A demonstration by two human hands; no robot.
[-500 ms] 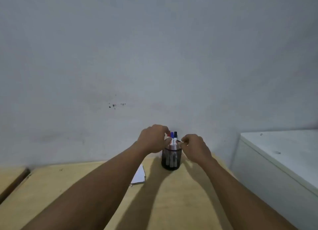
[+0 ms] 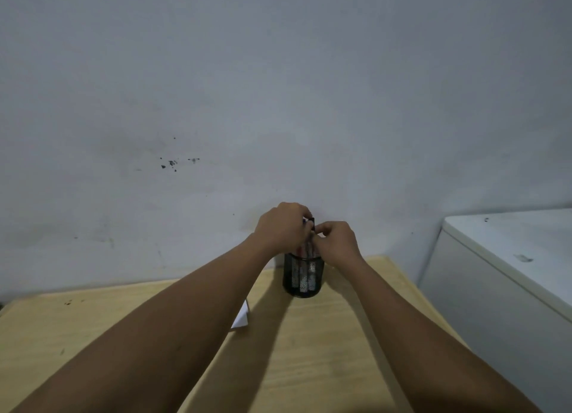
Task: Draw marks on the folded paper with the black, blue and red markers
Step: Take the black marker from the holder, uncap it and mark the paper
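Head view looks down at a black mesh pen cup [image 2: 302, 277] standing upright on a pale wooden table [image 2: 309, 350], and that cup is the anchor for everything else. Markers [image 2: 306, 275] stand inside it, their pale barrels showing through the mesh; one dark cap [image 2: 312, 221] pokes up above the rim, between the two hands. Directly over the cup, the left hand [image 2: 283, 228] has its fingers curled around the marker tops, and the right hand [image 2: 337, 242] pinches in from the other side, fingertips together at the same spot. Which marker each hand grips, I cannot tell. Left of the cup and nearer the person, the folded paper [image 2: 242, 319] lies on the table, mostly hidden under the left forearm. Behind the cup rises a grey wall [image 2: 278, 87]; to its right stands a white cabinet [image 2: 495, 273].
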